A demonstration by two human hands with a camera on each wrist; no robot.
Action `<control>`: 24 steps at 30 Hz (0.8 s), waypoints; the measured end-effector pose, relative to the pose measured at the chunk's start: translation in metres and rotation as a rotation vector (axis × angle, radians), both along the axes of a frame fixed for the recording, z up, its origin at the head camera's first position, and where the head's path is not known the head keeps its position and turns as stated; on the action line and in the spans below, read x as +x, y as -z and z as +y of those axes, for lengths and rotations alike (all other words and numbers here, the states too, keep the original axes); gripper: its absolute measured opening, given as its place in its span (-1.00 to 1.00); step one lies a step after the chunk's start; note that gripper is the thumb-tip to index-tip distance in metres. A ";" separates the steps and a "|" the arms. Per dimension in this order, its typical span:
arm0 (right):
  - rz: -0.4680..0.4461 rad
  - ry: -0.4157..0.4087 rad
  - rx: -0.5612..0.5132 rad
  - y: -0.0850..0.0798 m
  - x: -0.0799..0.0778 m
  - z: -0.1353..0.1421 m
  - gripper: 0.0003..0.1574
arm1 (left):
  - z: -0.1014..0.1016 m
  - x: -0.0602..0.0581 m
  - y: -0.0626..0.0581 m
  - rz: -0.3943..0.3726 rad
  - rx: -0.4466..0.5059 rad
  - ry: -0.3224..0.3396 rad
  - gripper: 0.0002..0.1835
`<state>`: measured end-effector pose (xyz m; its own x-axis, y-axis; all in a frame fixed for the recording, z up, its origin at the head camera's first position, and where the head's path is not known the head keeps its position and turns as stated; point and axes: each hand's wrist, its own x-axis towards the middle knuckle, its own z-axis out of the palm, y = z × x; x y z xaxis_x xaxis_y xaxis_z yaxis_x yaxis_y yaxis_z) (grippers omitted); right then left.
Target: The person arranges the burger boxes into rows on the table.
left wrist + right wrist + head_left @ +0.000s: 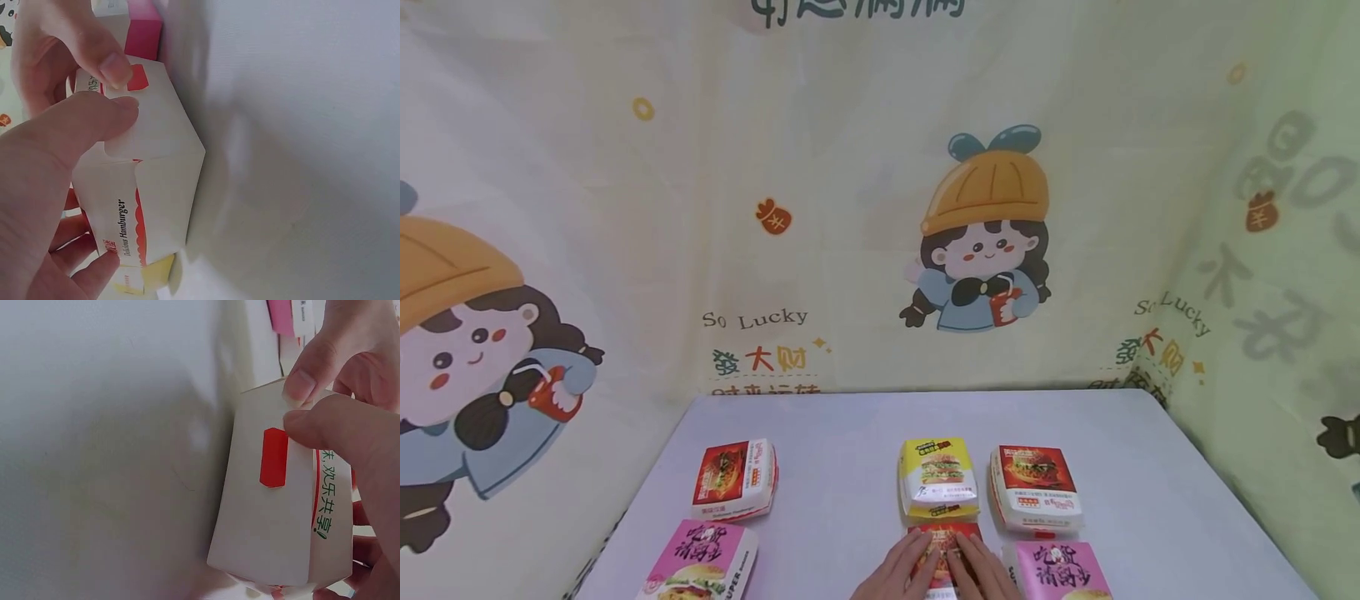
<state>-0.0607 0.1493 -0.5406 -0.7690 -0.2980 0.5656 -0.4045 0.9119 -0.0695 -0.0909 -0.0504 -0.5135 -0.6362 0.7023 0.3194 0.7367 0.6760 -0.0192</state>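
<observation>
A red-and-white hamburger box (940, 577) sits at the near middle of the table, its lower part cut off by the head view's edge. My left hand (897, 568) and my right hand (983, 570) hold it together, fingers laid over its printed top. In the left wrist view, both thumbs press close together on the white front flap of the box (165, 194), beside a red tab (138, 77). From the right wrist, the same red tab (274, 457) shows on the box front, with the thumbs near its upper end.
Directly behind stands a yellow burger box (938, 479). To the right are another red-and-white box (1037, 490) and a pink box (1062, 571). At the left, a red-and-white box (735, 481) stands behind a pink box (700, 562). A printed cloth (850, 250) hangs behind the white table (842, 467).
</observation>
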 end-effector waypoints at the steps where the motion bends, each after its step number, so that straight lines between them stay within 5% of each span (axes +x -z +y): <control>1: 0.005 0.005 0.002 0.000 0.000 0.000 -0.20 | 0.000 0.000 -0.001 -0.007 0.003 0.004 -0.16; 11: -0.007 -0.033 0.033 -0.001 0.003 0.005 -0.19 | -0.001 0.002 0.003 -0.108 0.091 0.029 -0.18; 19: -0.031 -0.015 -0.003 -0.005 0.005 0.005 -0.17 | 0.001 0.006 0.000 -0.197 0.119 -0.031 -0.16; 24: -0.047 -0.007 -0.018 -0.010 0.004 0.003 -0.11 | -0.005 0.006 -0.004 -0.168 0.118 -0.036 -0.13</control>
